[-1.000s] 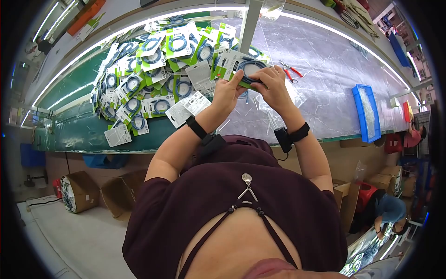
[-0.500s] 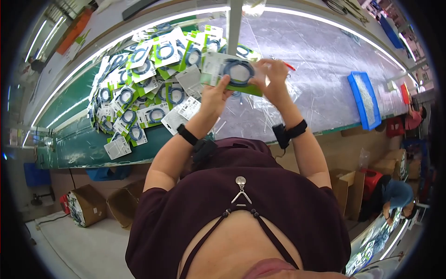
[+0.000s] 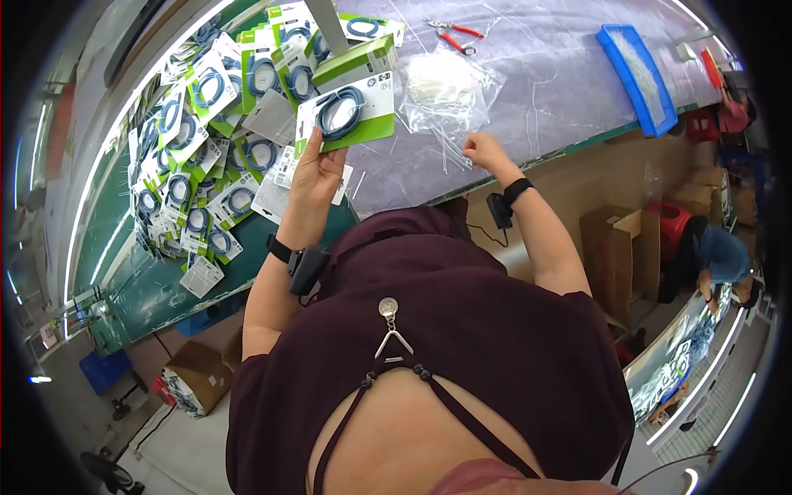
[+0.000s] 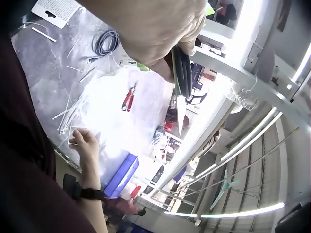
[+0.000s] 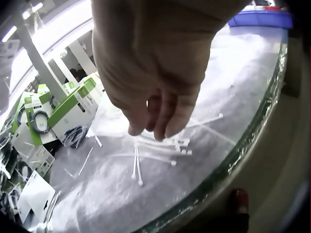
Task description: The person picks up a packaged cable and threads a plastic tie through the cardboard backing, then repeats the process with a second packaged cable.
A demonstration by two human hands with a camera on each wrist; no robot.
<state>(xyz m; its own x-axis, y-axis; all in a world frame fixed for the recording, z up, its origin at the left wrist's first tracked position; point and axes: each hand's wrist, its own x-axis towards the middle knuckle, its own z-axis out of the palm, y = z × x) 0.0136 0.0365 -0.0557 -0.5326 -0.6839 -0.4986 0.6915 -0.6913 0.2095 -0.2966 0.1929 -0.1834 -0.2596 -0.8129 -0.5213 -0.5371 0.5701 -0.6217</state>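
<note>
My left hand (image 3: 315,177) grips the lower left of a white and green card with a coiled blue-grey cable (image 3: 345,114) on it, lifted in front of the pile. In the left wrist view that card appears nearly edge-on beyond the fingers. Near the table's front edge, my right hand (image 3: 487,154) is lowered with its fingers curled over loose white cable ties (image 5: 158,148). Its fingertips (image 5: 160,133) are right at the ties; I cannot tell whether they pinch one. A plastic bag of cable ties (image 3: 445,87) lies just beyond this hand.
Carded cables (image 3: 194,144) are heaped at the left. Behind the held card stands a green and white box (image 3: 359,62) beside a metal post (image 3: 326,25). Red-handled pliers (image 3: 454,37) lie at the back; a blue tray (image 3: 620,66) sits right. A loose cable coil (image 4: 106,42) lies on the table.
Both hands held the carded cable together before. My right hand has let go and moved down toward the front edge, to the ties. My left hand keeps the card and has moved left.
</note>
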